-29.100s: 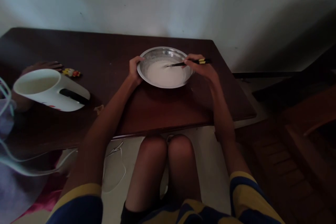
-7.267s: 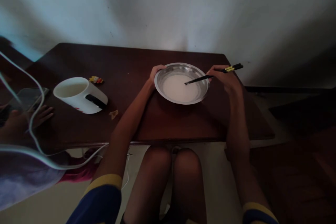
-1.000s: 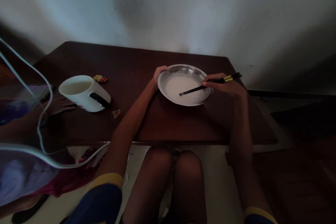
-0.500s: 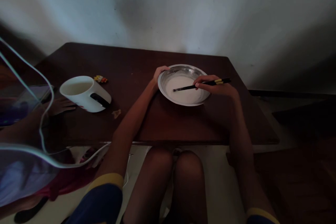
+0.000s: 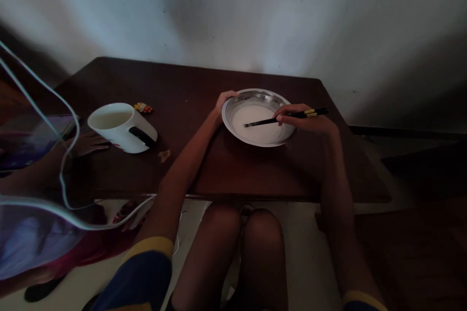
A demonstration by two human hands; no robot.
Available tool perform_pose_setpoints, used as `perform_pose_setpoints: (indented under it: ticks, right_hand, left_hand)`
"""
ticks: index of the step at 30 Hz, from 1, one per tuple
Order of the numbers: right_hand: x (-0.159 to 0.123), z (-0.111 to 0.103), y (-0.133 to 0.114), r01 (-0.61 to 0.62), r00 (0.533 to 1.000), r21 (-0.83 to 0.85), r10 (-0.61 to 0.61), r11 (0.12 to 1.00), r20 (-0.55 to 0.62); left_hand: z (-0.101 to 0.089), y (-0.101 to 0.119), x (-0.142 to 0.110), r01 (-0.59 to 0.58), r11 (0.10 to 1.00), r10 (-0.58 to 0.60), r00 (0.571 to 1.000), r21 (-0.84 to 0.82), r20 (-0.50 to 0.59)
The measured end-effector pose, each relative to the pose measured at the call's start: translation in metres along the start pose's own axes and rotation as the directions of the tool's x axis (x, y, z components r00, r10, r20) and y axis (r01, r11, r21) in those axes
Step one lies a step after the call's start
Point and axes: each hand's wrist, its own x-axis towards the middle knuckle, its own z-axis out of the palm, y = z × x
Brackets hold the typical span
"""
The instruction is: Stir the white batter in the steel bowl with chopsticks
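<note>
A round metal bowl [image 5: 268,95] stands on the table, with a pale, whitish mixture [image 5: 251,119] in it. My left hand [image 5: 223,103] grips the bowl's left rim, its thumb side at the edge and the other fingers mostly hidden behind the wall. Over the bowl's right side, my right hand [image 5: 301,117] is closed around black chopsticks [image 5: 264,122] with gold bands near their upper end. The chopsticks slant down to the left, and their whitened tips are at the mixture.
On the dark wooden table [image 5: 175,87], a white mug [image 5: 126,129] with a black handle stands left. Near it lie a small colourful figurine [image 5: 142,107] and a tan scrap [image 5: 164,156]. Another person's hand [image 5: 91,144] rests beside a tablet-like device [image 5: 40,138]. White cables [image 5: 69,107] cross the left side.
The view has shifted slightly, so most things sit a little further right. My left hand keeps its grip on the bowl, and the chopsticks stay in my right hand with their tips at the mixture.
</note>
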Motion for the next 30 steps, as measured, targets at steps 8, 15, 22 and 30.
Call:
perform_pose_setpoints:
  ticks: [8, 15, 22, 30]
  right_hand:
    - [-0.006, -0.016, 0.013, -0.063, 0.986, -0.041, 0.056, 0.997, -0.158]
    - [-0.001, 0.000, 0.001, -0.021, 1.000, 0.022, 0.020, 1.000, 0.020]
    - [-0.009, -0.020, 0.009, -0.085, 0.983, 0.014, 0.087, 0.996, -0.163]
    - [0.004, 0.002, 0.004, -0.029, 0.997, -0.023, 0.027, 0.999, -0.077]
  left_hand:
    - [0.003, -0.002, -0.001, 0.011, 0.998, -0.010, 1.000, -0.054, 0.020]
    - [0.002, -0.002, -0.002, 0.009, 0.999, -0.009, 1.000, -0.035, 0.003]
    - [0.004, 0.001, -0.004, 0.001, 1.000, -0.001, 1.000, 0.004, 0.013]
    - [0.002, -0.002, -0.002, -0.022, 1.000, 0.022, 1.000, 0.002, 0.008]
